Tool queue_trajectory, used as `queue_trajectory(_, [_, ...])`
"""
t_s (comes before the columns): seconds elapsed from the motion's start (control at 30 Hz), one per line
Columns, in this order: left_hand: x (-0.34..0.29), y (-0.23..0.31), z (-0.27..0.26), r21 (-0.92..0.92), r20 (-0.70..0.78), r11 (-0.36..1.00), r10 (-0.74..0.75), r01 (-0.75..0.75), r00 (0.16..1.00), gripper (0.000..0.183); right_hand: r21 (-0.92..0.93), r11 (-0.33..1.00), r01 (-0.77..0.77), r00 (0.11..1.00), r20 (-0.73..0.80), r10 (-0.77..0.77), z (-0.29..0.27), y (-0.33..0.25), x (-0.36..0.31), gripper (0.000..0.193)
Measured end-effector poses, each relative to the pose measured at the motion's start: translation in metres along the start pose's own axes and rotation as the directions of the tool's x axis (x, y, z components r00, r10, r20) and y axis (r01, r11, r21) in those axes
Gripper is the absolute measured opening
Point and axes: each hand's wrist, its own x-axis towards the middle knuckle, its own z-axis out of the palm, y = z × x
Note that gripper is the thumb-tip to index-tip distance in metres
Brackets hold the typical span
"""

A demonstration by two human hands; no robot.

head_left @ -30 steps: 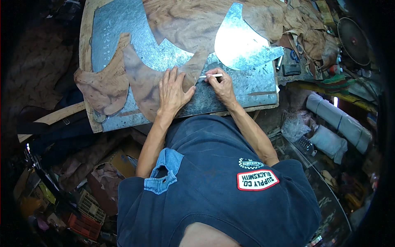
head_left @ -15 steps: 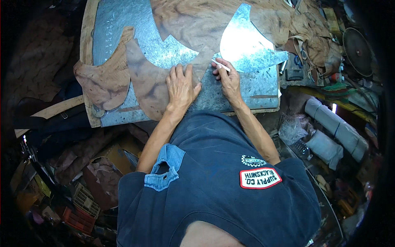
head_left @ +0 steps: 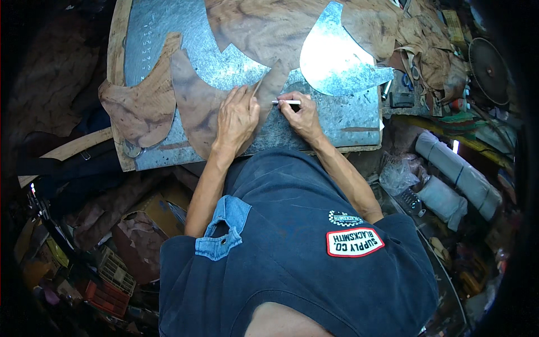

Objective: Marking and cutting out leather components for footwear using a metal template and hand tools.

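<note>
My left hand (head_left: 237, 117) lies on a curved brown leather piece (head_left: 193, 109), palm down with its fingers stretched forward. Between the fingertips of my right hand (head_left: 302, 119) is a slim white pen (head_left: 289, 102), held nearly level. Its tip points left, at or just over the right edge of that leather; whether it touches cannot be made out. A second cut leather piece (head_left: 140, 106) lies to the left. Beyond my right hand is a shiny, curved metal-like template (head_left: 331, 59).
A large brown hide (head_left: 269, 25) covers the far part of the metal-topped table (head_left: 345, 123). Scissors (head_left: 407, 82) and leather scraps (head_left: 429, 33) lie at the right. Wrapped rolls (head_left: 457, 171) stand off the table's right side; a red crate (head_left: 108, 299) is at lower left.
My right hand has come left and nearer, turning the pen from slanted to nearly level beside the leather's edge. My left hand has shifted slightly left, its fingers closer together.
</note>
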Motion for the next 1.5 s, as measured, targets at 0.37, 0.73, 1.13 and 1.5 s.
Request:
queue_trajectory(0.37, [-0.008,-0.005,0.006,0.024,-0.094,0.999,0.033,-0.031,0.995,0.033,-0.159,0.977,0.141,0.99,0.03,-0.138,0.005,-0.002,0.001,0.012])
queue_trajectory(0.73, [-0.009,-0.006,0.007,0.03,-0.088,0.999,0.027,-0.025,0.996,0.033,-0.148,0.983,0.11,0.992,0.083,-0.099,-0.001,0.0,0.0,0.014])
queue_trajectory(1.13, [-0.009,-0.005,0.005,0.053,-0.055,0.998,0.048,-0.046,0.997,0.034,0.112,0.993,-0.034,0.999,-0.026,0.037,0.003,-0.004,-0.001,0.014])
queue_trajectory(1.5, [0.003,-0.026,-0.013,0.268,0.131,0.944,0.162,-0.192,0.978,0.051,0.683,0.627,-0.375,0.885,0.062,0.461,-0.01,0.001,-0.03,0.028])
